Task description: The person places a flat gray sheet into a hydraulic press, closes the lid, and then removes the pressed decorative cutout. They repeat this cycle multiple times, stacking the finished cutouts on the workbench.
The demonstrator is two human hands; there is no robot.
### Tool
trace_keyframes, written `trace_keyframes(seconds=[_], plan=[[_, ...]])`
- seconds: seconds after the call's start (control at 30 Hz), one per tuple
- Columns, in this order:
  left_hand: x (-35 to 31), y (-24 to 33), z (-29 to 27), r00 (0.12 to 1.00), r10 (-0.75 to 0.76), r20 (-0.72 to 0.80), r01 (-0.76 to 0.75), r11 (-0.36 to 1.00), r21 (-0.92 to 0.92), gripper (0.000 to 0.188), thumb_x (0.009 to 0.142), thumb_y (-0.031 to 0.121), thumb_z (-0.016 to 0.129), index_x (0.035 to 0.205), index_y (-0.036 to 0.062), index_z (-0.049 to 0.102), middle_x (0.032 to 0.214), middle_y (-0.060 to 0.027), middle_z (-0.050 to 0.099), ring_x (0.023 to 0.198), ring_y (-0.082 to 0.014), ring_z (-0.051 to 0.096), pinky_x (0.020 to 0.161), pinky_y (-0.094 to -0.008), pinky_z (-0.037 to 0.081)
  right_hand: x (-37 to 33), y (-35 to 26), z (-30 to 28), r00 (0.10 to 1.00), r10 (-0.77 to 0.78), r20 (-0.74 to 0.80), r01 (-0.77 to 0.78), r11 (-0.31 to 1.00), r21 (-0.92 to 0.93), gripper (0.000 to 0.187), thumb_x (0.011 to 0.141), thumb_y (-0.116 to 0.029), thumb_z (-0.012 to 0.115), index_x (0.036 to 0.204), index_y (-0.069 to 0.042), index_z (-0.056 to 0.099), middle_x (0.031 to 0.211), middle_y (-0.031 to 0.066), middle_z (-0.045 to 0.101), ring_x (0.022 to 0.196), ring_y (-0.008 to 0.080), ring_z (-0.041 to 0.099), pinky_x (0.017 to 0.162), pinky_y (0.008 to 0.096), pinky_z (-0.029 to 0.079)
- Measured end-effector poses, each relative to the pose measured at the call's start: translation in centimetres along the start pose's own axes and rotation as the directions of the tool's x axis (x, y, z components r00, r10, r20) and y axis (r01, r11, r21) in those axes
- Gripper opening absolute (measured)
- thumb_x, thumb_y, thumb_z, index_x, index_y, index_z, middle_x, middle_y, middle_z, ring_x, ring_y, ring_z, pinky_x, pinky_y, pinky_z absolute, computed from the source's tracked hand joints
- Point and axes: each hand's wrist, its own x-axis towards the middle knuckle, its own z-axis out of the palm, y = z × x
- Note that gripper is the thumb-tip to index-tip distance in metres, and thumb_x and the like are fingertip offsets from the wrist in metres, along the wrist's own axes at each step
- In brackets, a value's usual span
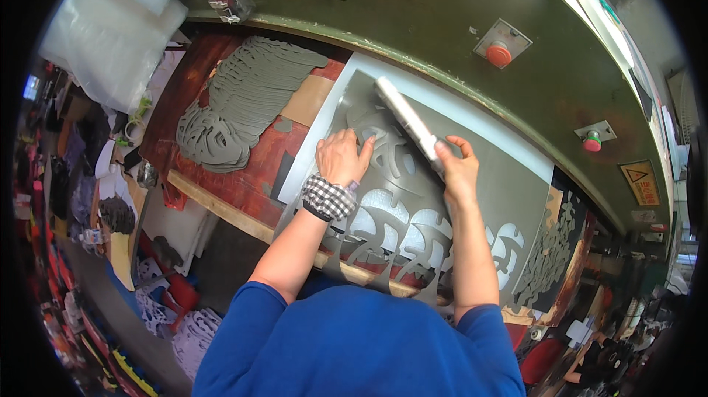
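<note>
A large grey sheet (501, 168) lies on a white board (335, 106) in front of me, with curved openings cut through its near part. My right hand (459, 168) grips the near end of a long silvery-white bar-shaped thing (405, 118), held tilted above the sheet. Its exact kind does not show. My left hand (341, 156) rests at the sheet's left side, thumb apart and fingers bent downward, nothing visible in its grasp. Between both hands, a curved grey cut piece (391, 157) with slots shows on the sheet, slightly blurred.
Left on the reddish worktop (251, 194) lie overlapping stacks of grey cut pieces (258, 84). A green machine beam (413, 10) with red buttons (498, 55) spans the far side. Grey scraps (546, 257) are heaped at right. Clear plastic bags (103, 36) hang far left.
</note>
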Motion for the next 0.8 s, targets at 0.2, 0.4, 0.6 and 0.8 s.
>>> trace_keyframes(seconds=[0.2,0.4,0.6,0.8], plan=[[-1.2,-1.9,-1.1,0.999,-0.05,-0.016,0.046,0.979,-0.198,0.038,0.078,0.018,0.073,0.107,0.0024,0.055,0.064,-0.0091,0.056,0.065,-0.0307,0.06,0.066,-0.0403,0.047,-0.4,1.4,-6.7,0.969,0.04,-0.245,0.039,0.95,0.309,0.036,0.082,-0.028,0.076,0.101,-0.003,0.059,0.089,0.0084,0.064,0.075,0.0143,0.06,0.067,0.027,0.049],[1.8,-2.2,-1.7,0.978,0.126,-0.165,-0.137,0.989,-0.055,0.047,0.084,0.026,0.069,0.125,0.0107,0.054,0.078,-0.0099,0.057,0.066,-0.0315,0.059,0.062,-0.0416,0.049,-7.3,2.3,-13.8,0.867,-0.266,-0.421,0.374,0.906,0.198,0.04,0.085,-0.021,0.073,0.114,-0.003,0.053,0.097,0.0115,0.064,0.086,0.0171,0.064,0.073,0.0284,0.053],[5.3,-3.1,-0.5,0.972,0.216,0.093,-0.224,0.971,0.081,0.023,0.089,0.027,0.061,0.099,0.0073,0.055,0.09,-0.0144,0.064,0.075,-0.0386,0.064,0.062,-0.0485,0.051,-14.1,2.4,-14.9,0.883,0.1,-0.459,0.215,0.782,0.584,0.065,0.091,-0.054,0.055,0.134,-0.007,0.045,0.122,0.0107,0.058,0.101,0.0231,0.062,0.082,0.0385,0.053],[7.4,-6.0,1.8,0.996,0.085,0.039,-0.088,0.993,0.081,0.021,0.095,0.022,0.049,0.094,0.0026,0.056,0.081,-0.022,0.064,0.072,-0.0441,0.062,0.063,-0.0534,0.049,-16.3,3.7,-15.0,0.75,-0.211,-0.627,0.41,0.892,0.19,0.047,0.096,-0.041,0.054,0.113,0.004,0.056,0.093,0.0081,0.064,0.079,0.0169,0.062,0.067,0.0311,0.052]])
